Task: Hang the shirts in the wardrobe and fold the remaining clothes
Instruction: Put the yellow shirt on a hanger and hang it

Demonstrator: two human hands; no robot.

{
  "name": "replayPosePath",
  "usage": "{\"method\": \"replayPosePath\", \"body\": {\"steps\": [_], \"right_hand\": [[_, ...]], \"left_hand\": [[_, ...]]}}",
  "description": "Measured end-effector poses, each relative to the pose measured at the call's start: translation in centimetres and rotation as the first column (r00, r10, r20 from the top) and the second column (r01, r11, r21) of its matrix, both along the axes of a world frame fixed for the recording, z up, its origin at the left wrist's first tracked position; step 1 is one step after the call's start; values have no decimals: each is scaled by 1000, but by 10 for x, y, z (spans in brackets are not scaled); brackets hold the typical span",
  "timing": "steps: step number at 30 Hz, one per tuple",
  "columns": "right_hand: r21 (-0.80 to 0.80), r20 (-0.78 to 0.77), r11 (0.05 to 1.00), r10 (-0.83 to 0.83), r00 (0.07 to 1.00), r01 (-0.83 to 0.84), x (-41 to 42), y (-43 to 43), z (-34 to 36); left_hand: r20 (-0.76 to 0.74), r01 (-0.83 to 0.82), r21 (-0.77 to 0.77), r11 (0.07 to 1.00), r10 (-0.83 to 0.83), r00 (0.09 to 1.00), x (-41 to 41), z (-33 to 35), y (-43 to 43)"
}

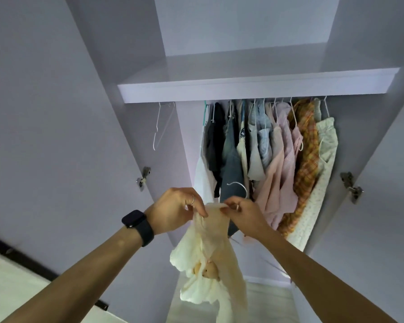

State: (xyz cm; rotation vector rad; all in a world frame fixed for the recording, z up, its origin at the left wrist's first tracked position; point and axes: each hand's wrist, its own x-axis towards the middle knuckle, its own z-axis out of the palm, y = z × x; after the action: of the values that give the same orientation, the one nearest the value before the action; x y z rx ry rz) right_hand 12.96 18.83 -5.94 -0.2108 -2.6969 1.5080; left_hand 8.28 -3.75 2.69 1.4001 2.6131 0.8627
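Your left hand [175, 209] and right hand [243, 212] each pinch the top edge of the shirt [210, 252]. It looks light and floppy; grip at the shoulders, below the hanger [243, 186] at twelve o'clock.

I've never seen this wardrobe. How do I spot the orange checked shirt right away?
Look under the wide white shelf in the open wardrobe, where clothes hang in a row. Go nearly to the right end: the orange checked shirt hangs between a pale pink striped shirt and a white dotted garment. It is the only orange, checked one.
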Motion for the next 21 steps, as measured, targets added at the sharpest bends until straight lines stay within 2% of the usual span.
{"method": "replayPosePath", "body": {"steps": [3,5,6,7,9,11,13,15,16,18,21], "right_hand": [[112,-97,993,29,995,-18,0,11,15],[74,-123,997,25,992,-16,-1,12,23],[45,-144,999,29,989,-23,-1,11,28],[24,-142,999,37,989,-34,-1,13,32],[-7,-118,997,79,990,-80,1,14,40],[-10,-115,994,106,988,-108,4,13,42],[2,-121,994,105,987,-105,8,12,48],[32,-110,997,77,991,-74,9,16,51],[53,-111,998,48,993,-42,11,22,53],[116,-153,991,-42,987,60,16,36,52],[376,-265,912,-62,962,162,25,62,34]], "left_hand": [[-8,-136,-238,962,138,990,2,-9,-17],[56,-199,-376,905,236,970,2,-18,-17],[125,-217,-397,892,287,950,1,-23,-16],[216,-243,-380,893,341,915,0,-27,-11],[388,-321,-243,915,395,833,-1,-34,-1],[449,-316,-131,940,340,826,3,-37,16],[381,-247,-126,961,276,882,10,-36,41],[179,-243,-143,959,267,947,15,-36,63],[117,-267,-130,955,282,952,15,-35,71],[102,-306,-90,948,315,944,11,-33,76],[12,-332,-14,943,332,943,2,-24,80]]}}
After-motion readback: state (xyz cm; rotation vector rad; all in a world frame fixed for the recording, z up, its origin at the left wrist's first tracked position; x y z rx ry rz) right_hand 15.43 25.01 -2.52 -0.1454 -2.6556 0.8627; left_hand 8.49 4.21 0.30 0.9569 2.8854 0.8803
